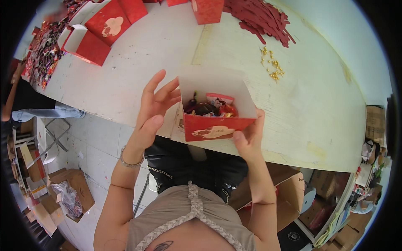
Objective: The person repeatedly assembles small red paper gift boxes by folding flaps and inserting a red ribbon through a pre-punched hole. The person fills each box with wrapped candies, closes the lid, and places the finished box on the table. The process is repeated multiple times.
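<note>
Red box (215, 122), gripped by the right hand (250, 141), holds wrapped candies (215, 108), left hand (148, 109) spread beside it.

My read: a packing workshop. From the head view I note a long, scuffed, pale bench (310, 121); red boxes (90, 50) grouped at its far left, near a heap of small wrapped pieces (44, 62). Far side: I see a pile of dark-red strips (264, 21), loose gold bits (274, 75) beside it. Cardboard cartons (86, 194) sit on white floor tiles (100, 140); another person (33, 98) is off left.
</note>
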### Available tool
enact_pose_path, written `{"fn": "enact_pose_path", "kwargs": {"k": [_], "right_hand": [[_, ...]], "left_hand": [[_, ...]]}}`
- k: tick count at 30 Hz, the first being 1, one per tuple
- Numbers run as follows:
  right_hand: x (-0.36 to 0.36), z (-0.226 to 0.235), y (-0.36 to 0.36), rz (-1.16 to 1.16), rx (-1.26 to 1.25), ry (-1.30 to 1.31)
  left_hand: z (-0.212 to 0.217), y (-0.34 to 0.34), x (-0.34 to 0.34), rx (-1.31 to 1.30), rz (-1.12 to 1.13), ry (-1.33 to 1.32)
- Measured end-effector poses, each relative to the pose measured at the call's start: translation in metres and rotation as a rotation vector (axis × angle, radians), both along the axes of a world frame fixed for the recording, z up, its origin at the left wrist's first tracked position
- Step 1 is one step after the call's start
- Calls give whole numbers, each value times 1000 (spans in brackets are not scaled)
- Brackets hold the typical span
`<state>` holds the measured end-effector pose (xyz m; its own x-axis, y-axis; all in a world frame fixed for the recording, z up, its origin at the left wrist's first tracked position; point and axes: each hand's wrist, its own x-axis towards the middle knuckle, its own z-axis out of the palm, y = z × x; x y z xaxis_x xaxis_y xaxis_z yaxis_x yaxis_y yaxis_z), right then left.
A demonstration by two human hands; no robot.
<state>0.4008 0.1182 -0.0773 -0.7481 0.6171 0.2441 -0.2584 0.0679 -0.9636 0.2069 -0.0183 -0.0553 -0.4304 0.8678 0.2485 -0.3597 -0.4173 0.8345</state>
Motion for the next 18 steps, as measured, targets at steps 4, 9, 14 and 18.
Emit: {"fn": "enact_pose_path", "kwargs": {"k": [4,9,14,18], "right_hand": [[-16,-9,-6,-84,165,232],[-9,7,-2,49,147,222],[-13,5,-5,-105,205,310],[-19,8,-8,-283,256,346]], "left_hand": [[-16,23,46,36,257,376],[-12,20,47,-55,346,317],[3,16,59,-27,187,236],[-5,29,44,-19,234,316]]}}
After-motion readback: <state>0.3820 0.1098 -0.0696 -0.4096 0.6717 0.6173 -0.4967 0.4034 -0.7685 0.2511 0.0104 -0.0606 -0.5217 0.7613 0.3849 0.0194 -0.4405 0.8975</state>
